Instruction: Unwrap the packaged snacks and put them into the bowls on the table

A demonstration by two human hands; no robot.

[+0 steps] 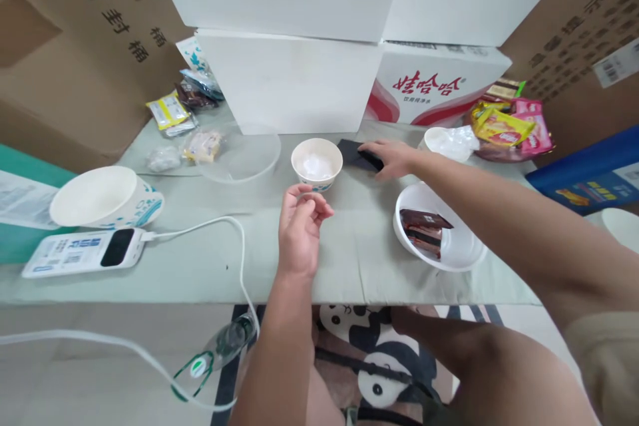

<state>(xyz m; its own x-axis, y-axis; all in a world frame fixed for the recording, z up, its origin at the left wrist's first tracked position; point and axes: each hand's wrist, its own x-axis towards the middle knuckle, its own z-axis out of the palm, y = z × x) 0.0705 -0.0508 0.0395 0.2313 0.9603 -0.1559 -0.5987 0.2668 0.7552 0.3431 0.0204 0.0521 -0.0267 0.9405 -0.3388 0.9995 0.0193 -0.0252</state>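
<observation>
Black and flat, the object (352, 152) looks straight-edged.

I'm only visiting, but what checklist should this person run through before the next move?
1. Right hand touching the dark flat object: ok.
2. Firm grip on it: cannot tell; the hand partly covers it.
3. Small patterned bowl upright: ok.
4. Left hand free of any visible item: ok.
5. White cable clear of both hands: ok.
6. Brown packets inside the white bowl: ok.
</observation>
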